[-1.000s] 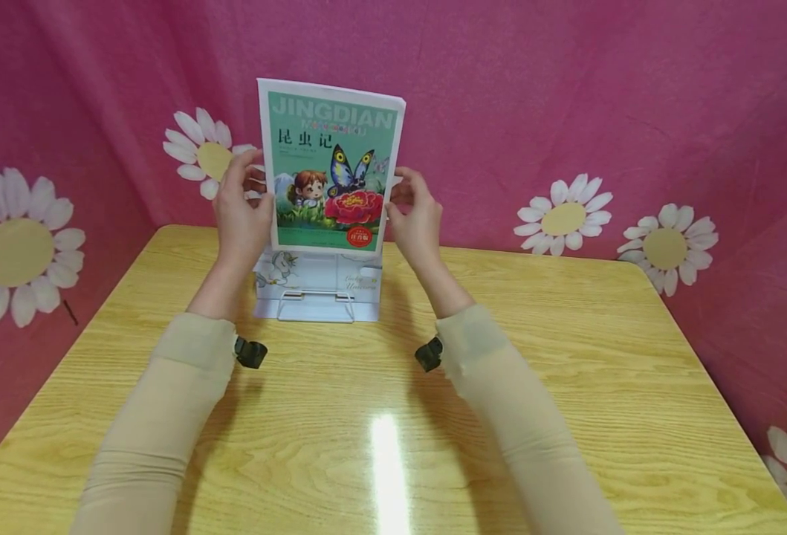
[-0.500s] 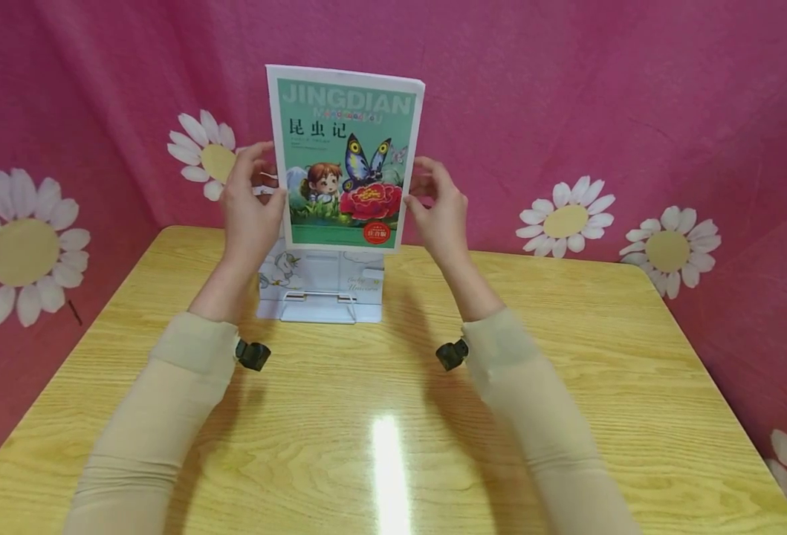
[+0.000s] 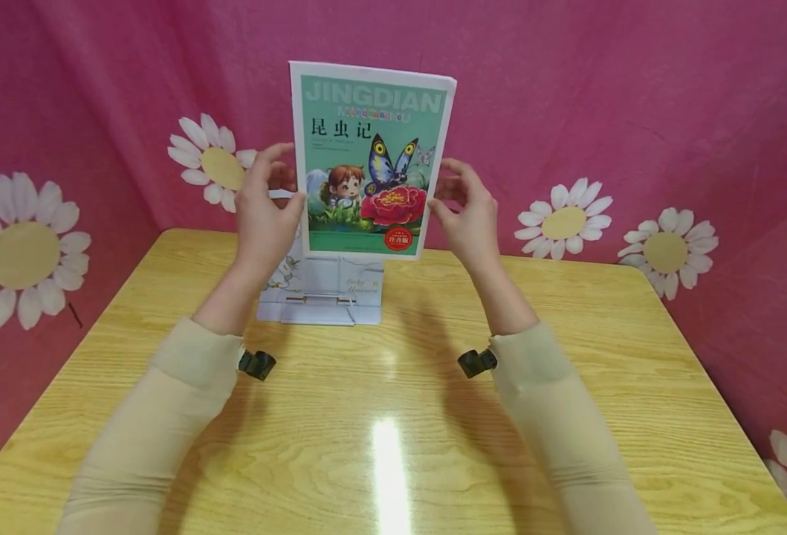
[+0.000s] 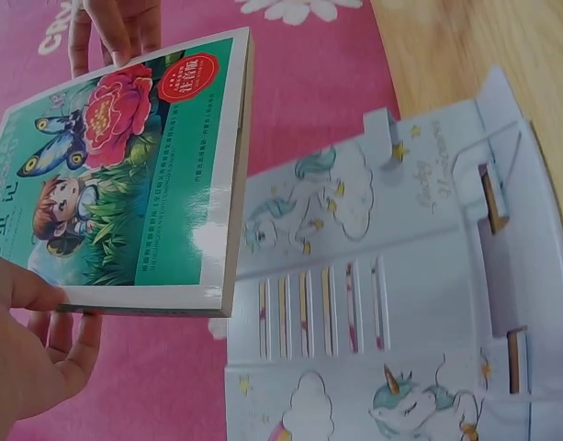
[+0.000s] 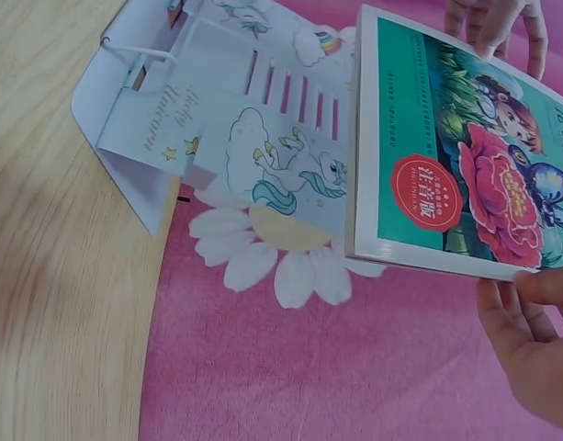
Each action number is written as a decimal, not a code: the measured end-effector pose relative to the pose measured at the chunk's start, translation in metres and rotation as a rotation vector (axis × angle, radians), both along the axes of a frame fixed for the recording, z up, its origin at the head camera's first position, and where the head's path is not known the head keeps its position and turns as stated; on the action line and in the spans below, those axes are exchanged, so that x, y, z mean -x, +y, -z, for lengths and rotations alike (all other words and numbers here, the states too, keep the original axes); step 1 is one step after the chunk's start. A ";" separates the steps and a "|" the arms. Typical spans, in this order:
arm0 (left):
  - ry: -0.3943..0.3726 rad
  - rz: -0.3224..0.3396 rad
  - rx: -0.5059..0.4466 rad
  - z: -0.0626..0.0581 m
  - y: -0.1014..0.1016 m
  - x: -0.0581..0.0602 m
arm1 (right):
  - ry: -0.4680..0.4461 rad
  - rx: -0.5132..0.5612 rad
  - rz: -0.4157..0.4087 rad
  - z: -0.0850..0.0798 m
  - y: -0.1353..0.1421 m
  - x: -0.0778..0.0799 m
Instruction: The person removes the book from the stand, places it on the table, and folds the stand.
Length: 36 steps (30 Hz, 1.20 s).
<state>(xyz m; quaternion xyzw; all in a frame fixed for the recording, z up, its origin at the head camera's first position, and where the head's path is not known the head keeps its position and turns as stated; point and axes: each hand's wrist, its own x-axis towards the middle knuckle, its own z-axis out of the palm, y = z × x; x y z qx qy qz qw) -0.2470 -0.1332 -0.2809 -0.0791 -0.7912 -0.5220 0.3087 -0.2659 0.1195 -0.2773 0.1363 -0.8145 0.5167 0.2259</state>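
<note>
A green-covered children's book point(image 3: 366, 171) with a white border, a butterfly and a red flower is held upright in the air, its front cover toward me. My left hand point(image 3: 266, 208) grips its left edge, thumb on the front and fingers behind. On the opposite edge, my right hand point(image 3: 467, 212) pinches it the same way. Behind and below the book stands a white book stand point(image 3: 319, 308) with unicorn drawings, partly hidden by it in the head view. The left wrist view shows the stand's slotted back point(image 4: 322, 312) and a gap between it and the book.
The stand rests on a light wood table point(image 3: 366, 386) near its back edge. A pink cloth point(image 3: 473, 111) with white daisies hangs behind and at both sides. Small black cameras point(image 3: 257, 364) sit at the wrists.
Both hands have carried the book to the right and closer to me, so it looks larger and covers less of the stand's left part. The stand has stayed in place.
</note>
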 end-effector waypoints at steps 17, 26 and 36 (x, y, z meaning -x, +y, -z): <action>-0.013 0.102 0.002 0.008 0.027 -0.023 | -0.091 0.019 0.020 0.013 0.038 -0.030; -0.078 0.164 -0.030 0.015 0.042 -0.035 | -0.116 0.045 0.001 0.017 0.059 -0.044; -0.143 0.254 -0.091 0.032 0.060 -0.046 | -0.159 -0.049 0.032 0.020 0.085 -0.060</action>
